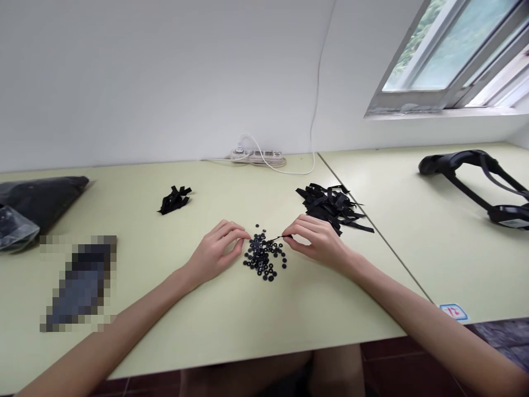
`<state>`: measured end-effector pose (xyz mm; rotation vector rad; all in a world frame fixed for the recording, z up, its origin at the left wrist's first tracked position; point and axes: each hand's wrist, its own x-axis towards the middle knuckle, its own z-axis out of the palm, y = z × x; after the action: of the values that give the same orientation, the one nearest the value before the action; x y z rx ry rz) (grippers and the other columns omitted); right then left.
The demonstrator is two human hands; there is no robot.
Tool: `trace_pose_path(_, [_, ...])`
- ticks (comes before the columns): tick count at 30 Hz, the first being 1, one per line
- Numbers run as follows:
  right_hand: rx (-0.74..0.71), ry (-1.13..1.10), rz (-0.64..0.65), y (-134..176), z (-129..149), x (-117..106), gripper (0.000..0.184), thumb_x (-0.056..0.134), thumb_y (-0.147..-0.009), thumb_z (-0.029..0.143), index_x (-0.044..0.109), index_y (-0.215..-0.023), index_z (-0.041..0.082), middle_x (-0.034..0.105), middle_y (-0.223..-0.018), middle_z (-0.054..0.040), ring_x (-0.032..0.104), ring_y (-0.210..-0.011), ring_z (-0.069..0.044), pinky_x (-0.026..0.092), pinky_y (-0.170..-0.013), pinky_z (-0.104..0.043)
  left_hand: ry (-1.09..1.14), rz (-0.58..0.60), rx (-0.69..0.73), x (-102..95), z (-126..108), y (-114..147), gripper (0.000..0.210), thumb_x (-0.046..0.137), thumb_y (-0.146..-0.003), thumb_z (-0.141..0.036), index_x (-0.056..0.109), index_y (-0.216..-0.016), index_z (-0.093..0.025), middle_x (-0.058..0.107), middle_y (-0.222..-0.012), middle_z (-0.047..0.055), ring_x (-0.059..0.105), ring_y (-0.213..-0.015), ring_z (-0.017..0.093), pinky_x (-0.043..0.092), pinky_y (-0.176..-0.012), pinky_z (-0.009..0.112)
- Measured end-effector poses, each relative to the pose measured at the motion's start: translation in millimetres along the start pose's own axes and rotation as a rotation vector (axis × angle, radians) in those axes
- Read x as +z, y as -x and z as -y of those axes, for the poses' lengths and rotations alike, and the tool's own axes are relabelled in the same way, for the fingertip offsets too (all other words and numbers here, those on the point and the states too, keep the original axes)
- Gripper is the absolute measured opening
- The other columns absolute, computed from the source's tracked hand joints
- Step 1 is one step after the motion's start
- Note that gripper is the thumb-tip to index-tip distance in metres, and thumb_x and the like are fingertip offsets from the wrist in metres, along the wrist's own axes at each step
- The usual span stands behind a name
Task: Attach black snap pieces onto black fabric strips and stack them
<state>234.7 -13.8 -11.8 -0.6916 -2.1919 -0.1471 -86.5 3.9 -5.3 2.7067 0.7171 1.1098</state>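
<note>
A heap of small black round buttons [261,255] lies on the pale green table in front of me, some scattered around its edge. My left hand [219,249] is at the heap's left side, thumb and forefinger tips close together in a pinch; whatever may be between them is too small to make out. Between the thumb and fingers of my right hand [316,240] is a thin black fabric strip [285,236], its free end pointing left over the buttons. Behind my right hand lies a loose pile of black fabric strips [326,204].
A smaller bunch of black strips [175,199] lies back left. Further left are a dark bag [45,207] and a pixelated object [80,286]. A power strip [256,156] with a white cable sits by the wall. A black headset-like frame [467,182] rests at right.
</note>
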Motion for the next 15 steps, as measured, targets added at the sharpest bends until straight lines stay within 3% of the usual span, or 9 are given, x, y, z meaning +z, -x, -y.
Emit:
trace_pose_path(4, [0.060, -0.077, -0.031, -6, 18, 2, 0.014, 0.073, -0.109, 0.012, 0.071, -0.107, 0.026, 0.081, -0.087, -0.0017, 0.074, -0.078, -0.020, 0.060, -0.070, -0.034, -0.004, 0.036, 0.057, 2.0, -5, 2, 0.020, 0.061, -0.110, -0.012, 0.073, -0.124, -0.022, 0.081, -0.116, 0.008, 0.072, -0.108, 0.022, 0.060, -0.099, 0.036])
trace_pose_path(9, [0.129, -0.146, -0.069, -26, 34, 7, 0.018, 0.074, -0.106, 0.009, 0.071, -0.105, 0.027, 0.076, -0.083, -0.0004, 0.069, -0.075, -0.020, 0.055, -0.070, -0.034, 0.146, 0.119, -0.126, 6.0, -10, 3, 0.023, 0.064, -0.112, -0.033, 0.072, -0.132, -0.023, 0.082, -0.128, 0.011, 0.072, -0.125, 0.027, 0.058, -0.112, 0.045])
trace_pose_path(15, [0.146, -0.194, 0.005, -45, 37, 22, 0.013, 0.072, -0.107, 0.012, 0.072, -0.104, 0.025, 0.074, -0.085, -0.0014, 0.072, -0.078, -0.020, 0.056, -0.071, -0.034, 0.190, 0.078, -0.266, 5.4, -12, -2, 0.026, 0.068, -0.110, -0.040, 0.071, -0.130, -0.022, 0.080, -0.112, 0.007, 0.073, -0.110, 0.025, 0.057, -0.108, 0.044])
